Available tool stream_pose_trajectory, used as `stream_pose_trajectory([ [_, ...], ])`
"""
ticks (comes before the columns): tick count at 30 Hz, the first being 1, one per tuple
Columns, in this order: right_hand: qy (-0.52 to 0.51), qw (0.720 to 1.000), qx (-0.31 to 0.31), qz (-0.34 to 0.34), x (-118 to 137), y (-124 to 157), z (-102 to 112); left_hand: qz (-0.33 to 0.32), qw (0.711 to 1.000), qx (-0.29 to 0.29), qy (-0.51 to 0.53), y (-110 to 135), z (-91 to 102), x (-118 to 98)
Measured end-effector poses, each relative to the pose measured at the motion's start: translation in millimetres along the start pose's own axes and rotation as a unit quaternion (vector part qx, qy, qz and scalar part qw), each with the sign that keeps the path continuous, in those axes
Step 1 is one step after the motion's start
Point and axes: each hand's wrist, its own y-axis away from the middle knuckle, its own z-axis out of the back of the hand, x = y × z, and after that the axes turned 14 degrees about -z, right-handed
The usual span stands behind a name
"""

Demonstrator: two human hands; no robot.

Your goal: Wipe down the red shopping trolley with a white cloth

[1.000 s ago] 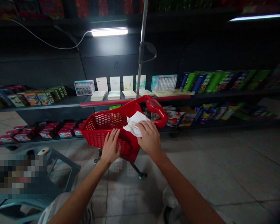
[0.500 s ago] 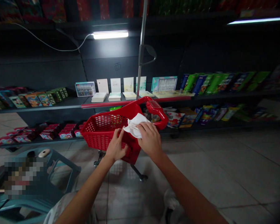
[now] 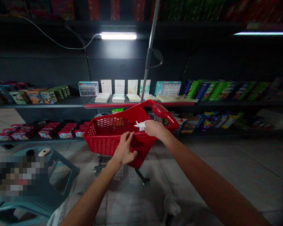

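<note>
A small red plastic shopping cart (image 3: pixel 143 147) with perforated basket sides stands in front of me. My left hand (image 3: pixel 124 149) is at the near rim of its basket, with fingertips over the edge and the thumb apart against the outer wall. Bunched in my right hand (image 3: pixel 154 129) is a white cloth (image 3: pixel 141 125), its loose end sticking out to the left. That hand is closed and sits above the rim, near the handle end. The cart's red handle (image 3: pixel 166 114) is just beyond it. Part of the cloth is hidden inside my fingers.
Behind the cart, a dark shelf (image 3: pixel 47 104) carries books (image 3: pixel 118 98), small boxes and snack packs. Red boxes (image 3: pixel 67 131) line the lower shelf. A metal pole (image 3: pixel 151 34) rises behind the cart. At left, a blue-green plastic stool (image 3: pixel 68 166) bears a computer mouse (image 3: pixel 44 152).
My right hand has closed more tightly round the cloth, which shows less and is bunched up. My left hand stays at the rim. The view has shifted slightly.
</note>
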Motion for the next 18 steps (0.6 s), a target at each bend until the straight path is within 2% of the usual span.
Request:
stream_pose_trajectory([
  [2,0.048,0.994,0.092,-0.028,6.4,-10.9,8.3,0.000,1.000,-0.009,0.017,0.9,0.4,0.4],
  [7,0.050,0.995,0.081,-0.042,18.1,-35.4,26.5,0.014,0.999,-0.019,0.034,5.8,2.9,-0.7],
  [11,0.032,0.998,0.021,-0.058,19.9,-68.8,52.4,0.024,0.999,-0.018,0.038,12.2,7.9,-6.2],
  [13,0.002,0.997,-0.060,-0.058,19.2,-86.2,61.9,0.030,0.999,-0.011,0.040,15.3,10.7,-9.7],
  [15,-0.027,0.986,-0.162,-0.030,18.0,-100.5,61.9,0.034,0.998,-0.008,0.043,17.7,13.2,-12.6],
  [16,-0.025,0.981,-0.193,-0.009,17.4,-106.1,57.8,0.036,0.998,-0.010,0.044,18.6,14.1,-13.5],
  [17,-0.009,0.981,-0.196,0.013,16.9,-110.6,51.4,0.037,0.998,-0.011,0.043,19.3,14.8,-14.2],
  [18,0.017,0.985,-0.170,0.030,16.7,-114.1,43.4,0.038,0.998,-0.013,0.041,19.9,15.1,-14.4],
])
